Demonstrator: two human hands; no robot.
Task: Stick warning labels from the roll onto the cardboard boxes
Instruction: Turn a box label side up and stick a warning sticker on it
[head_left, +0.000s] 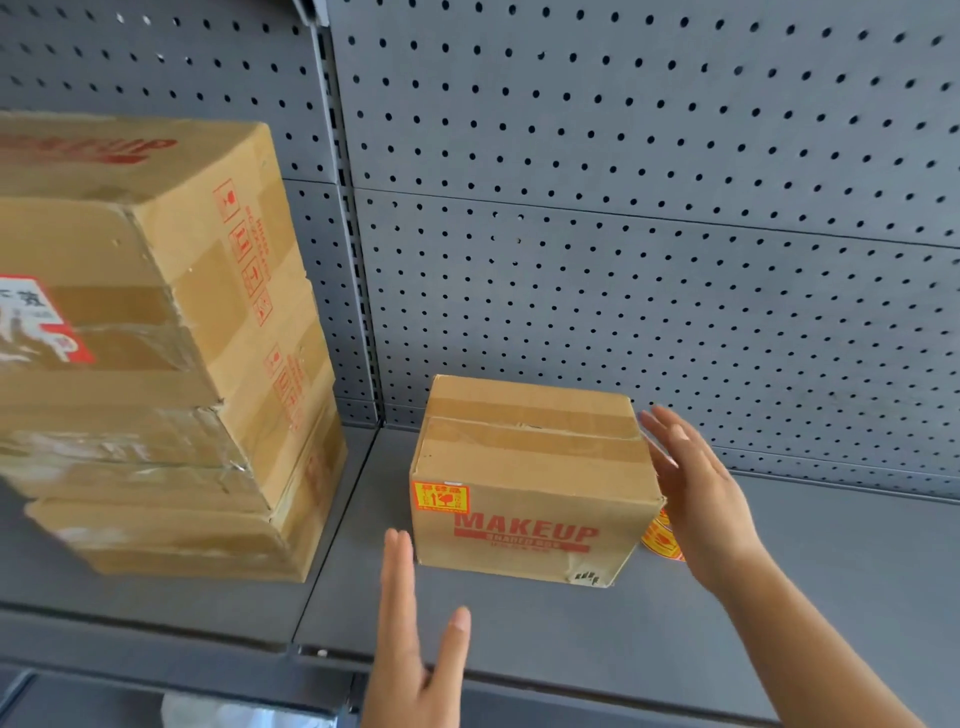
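A small cardboard box (530, 483) printed "MAKEUP" stands on the grey shelf (779, 597). An orange warning label (440, 496) is stuck at the upper left of its front face. My left hand (415, 639) is open, fingers pointing up beside the box's lower left corner, just apart from it. At the box's right side my right hand (696, 493) is open, palm toward it, close to or touching the right edge. The label roll (662, 538), orange and yellow, lies behind the box's right corner, mostly hidden by box and hand.
A stack of larger taped cardboard boxes (156, 338) fills the left part of the shelf. A grey pegboard wall (649, 208) backs the shelf. The shelf's front edge (519, 675) runs below my left hand.
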